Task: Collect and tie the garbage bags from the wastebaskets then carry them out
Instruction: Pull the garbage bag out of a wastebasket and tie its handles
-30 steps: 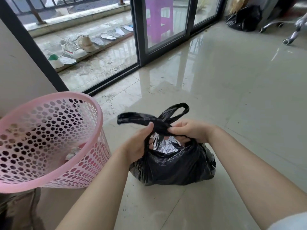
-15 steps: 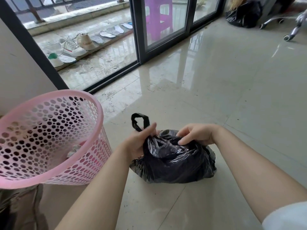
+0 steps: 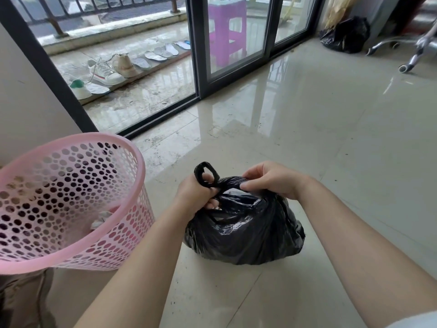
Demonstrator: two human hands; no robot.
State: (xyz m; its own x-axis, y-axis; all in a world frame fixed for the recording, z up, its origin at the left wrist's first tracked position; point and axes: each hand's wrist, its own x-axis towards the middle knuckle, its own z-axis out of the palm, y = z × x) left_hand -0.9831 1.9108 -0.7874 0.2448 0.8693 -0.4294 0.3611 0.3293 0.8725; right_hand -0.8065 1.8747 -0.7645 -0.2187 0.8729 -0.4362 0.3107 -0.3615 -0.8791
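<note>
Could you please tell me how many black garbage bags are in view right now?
2. One black garbage bag sits on the floor, both hands gripping its handles. Another black bag lies in the far right corner by the glass door. Others may be out of view.

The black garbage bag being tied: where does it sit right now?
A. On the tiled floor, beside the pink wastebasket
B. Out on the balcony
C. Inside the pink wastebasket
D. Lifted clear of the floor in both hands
A: the black garbage bag rests on the tiled floor beside the pink wastebasket, with the left hand and right hand gripping its handles.
</note>
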